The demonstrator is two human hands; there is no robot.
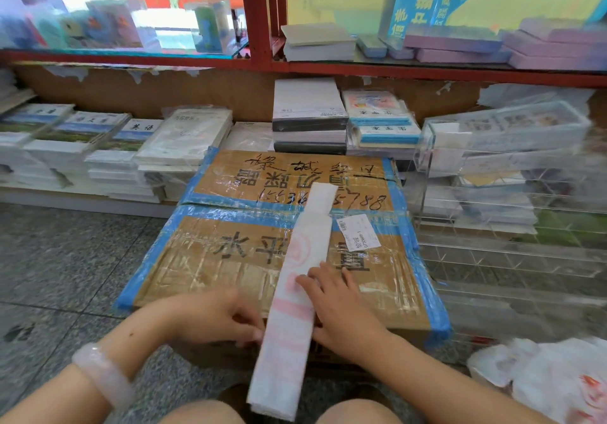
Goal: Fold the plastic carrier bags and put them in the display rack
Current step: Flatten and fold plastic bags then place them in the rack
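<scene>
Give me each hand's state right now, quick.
Left hand: fingers curled, pinching the edge of the long white folded plastic bag strip.
Right hand: open, fingers flat on the strip.

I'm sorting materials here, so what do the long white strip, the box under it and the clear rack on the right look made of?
Strip: thin plastic film, translucent white, pink print showing through. Box: brown cardboard under glossy clear and blue tape. Rack: clear rigid plastic, probably acrylic.

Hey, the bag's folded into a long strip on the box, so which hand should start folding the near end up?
Probably the left hand: its fingers curl at the strip's left edge close to the near end overhanging the cardboard box. The right hand lies flat farther up the strip, well placed to pin it.
</scene>
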